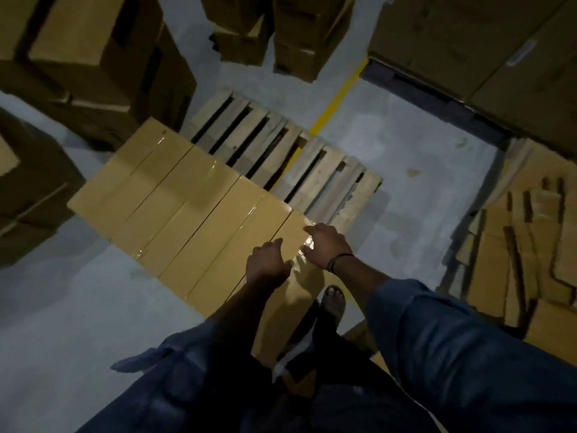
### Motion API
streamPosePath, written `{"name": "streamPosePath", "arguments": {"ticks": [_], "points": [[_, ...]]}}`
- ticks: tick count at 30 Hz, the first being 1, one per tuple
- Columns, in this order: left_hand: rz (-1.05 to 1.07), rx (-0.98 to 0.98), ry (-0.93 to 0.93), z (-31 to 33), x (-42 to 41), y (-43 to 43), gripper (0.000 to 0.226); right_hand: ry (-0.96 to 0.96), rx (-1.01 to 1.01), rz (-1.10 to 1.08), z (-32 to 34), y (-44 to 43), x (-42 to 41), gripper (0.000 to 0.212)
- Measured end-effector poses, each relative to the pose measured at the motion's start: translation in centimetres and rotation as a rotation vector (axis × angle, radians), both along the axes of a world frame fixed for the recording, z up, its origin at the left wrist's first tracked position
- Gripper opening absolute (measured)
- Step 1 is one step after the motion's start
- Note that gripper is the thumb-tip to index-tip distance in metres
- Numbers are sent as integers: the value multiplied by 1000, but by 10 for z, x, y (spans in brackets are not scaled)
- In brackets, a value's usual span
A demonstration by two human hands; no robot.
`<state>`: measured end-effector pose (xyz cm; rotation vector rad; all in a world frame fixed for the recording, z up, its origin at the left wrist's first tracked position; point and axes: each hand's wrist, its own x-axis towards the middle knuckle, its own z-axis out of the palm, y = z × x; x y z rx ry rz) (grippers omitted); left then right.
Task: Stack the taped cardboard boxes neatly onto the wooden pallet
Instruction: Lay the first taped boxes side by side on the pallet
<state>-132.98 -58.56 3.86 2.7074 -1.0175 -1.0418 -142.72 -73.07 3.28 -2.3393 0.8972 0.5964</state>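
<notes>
The grey concrete floor point(78, 307) fills most of what we look down on, with a yellow line point(340, 98) painted across it on the far side. Around the edges stand tall stacks of brown cartons point(93, 57), dim and blurred, so we can read nothing on them. On the right, sheets of flattened cardboard point(530, 245) lie overlapping on the floor.

In the middle sits the wooden pallet point(281, 157), its pale slats bare on the far half with dark gaps between them. Along its near-left side lies a row of taped cardboard boxes point(175, 195), long and flat-topped, set side by side with their edges touching and their tops level. They are a clean tan colour, and a strip of clear glossy tape runs the length of each top, catching the light.

The nearest box point(299, 295) closes the row at our end, standing just in front of our legs. Both our hands rest on its top. The left hand point(268, 260) lies palm down, fingers slightly bent, holding nothing. The right hand point(327, 245) is spread flat just beside it, fingers pressing on the shiny tape. A dark band point(340, 260) circles the right wrist, blue sleeves point(437, 339) are rolled up both forearms, and a sandalled foot point(334, 303) shows below the box.
</notes>
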Motion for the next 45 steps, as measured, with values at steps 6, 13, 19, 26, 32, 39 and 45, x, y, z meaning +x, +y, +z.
{"name": "streamPosePath", "arguments": {"ticks": [6,13,19,26,32,39,45], "points": [[188,-16,40,13,-21,-19,74,25,-24,135,12,-52,3,63],[315,-98,-23,28,-18,-22,71,-14,-56,204,32,-47,11,63],[296,-96,-43,22,-23,-17,71,-97,-62,182,39,-34,14,61],[333,-61,-75,12,-31,-31,72,-183,-26,230,32,-44,19,60],[526,16,-117,9,-47,-94,73,-199,59,380,9,-112,37,59],[630,-9,-71,30,-79,-196,72,-206,74,487,22,-210,30,56],[744,-64,-97,45,-82,-225,72,-130,50,583,29,-243,27,59]]}}
